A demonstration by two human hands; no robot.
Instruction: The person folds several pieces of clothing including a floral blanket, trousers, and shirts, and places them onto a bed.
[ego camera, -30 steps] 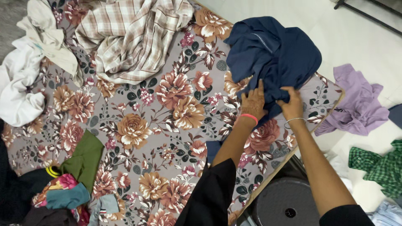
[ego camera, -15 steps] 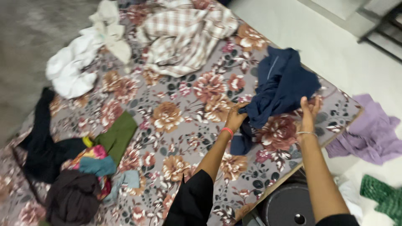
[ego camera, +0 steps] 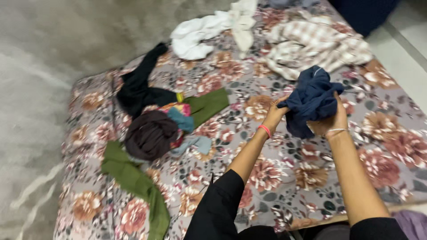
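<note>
Both my hands hold a bunched navy blue garment (ego camera: 312, 100) up above a floral bed sheet (ego camera: 284, 178). My left hand (ego camera: 274, 112), with an orange band at the wrist, grips the garment's left side. On the right and underneath, my right hand (ego camera: 332, 122), wearing a thin bracelet, clasps it. Black sleeves cover both forearms near the bottom edge.
A plaid shirt (ego camera: 318, 44) and white cloths (ego camera: 209, 29) lie at the far end of the sheet. A heap of dark, multicoloured and green clothes (ego camera: 155, 129) sits at the left. A green cloth (ego camera: 133, 182) trails toward the near corner. Grey floor lies to the left.
The navy garment has been lifted off the sheet and gathered into a bunch between both hands. The view has swung left, so the purple and green clothes on the floor are gone.
</note>
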